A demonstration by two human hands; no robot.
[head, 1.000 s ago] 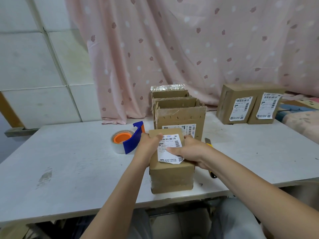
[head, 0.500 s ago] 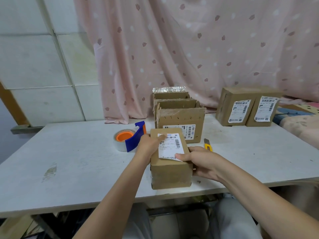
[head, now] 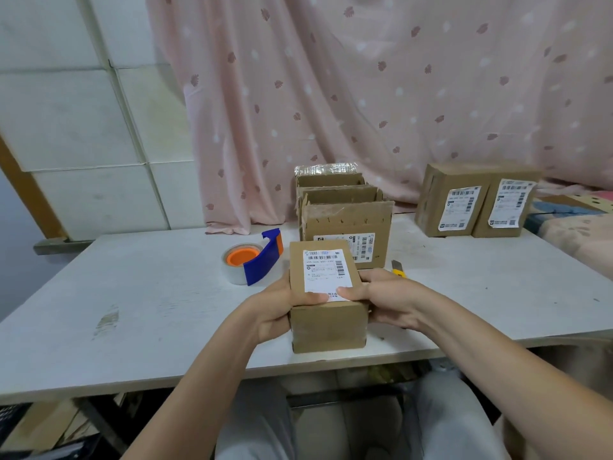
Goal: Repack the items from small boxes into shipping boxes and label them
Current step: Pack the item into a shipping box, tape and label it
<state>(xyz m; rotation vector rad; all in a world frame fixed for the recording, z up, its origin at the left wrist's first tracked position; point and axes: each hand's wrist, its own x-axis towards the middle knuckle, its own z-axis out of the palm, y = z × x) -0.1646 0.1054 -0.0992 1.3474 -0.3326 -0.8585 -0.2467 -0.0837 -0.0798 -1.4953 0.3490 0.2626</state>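
— One box (head: 326, 303) is in hand right now, closed, standing at the near edge of the table (head: 139, 293), with a white label (head: 326, 270) lying on its top.

— How are the hands on it?

— Left hand (head: 275, 308) clasps the left side, right hand (head: 386, 302) the right side, and both thumbs press on the label's near edge. I'd say the label is being smoothed down, so this box looks nearly finished.

— What's already done?

— Two labelled boxes (head: 474, 200) stand together at the far right, well apart from this one. They look complete.

— And what's left?

— Just behind the held box are open boxes (head: 345, 224) in a row, flaps up; whether anything is inside is hidden. A tape dispenser (head: 253, 260) sits to the left, a yellow knife (head: 398, 268) peeks out beside the right hand. Probably more packing to come.
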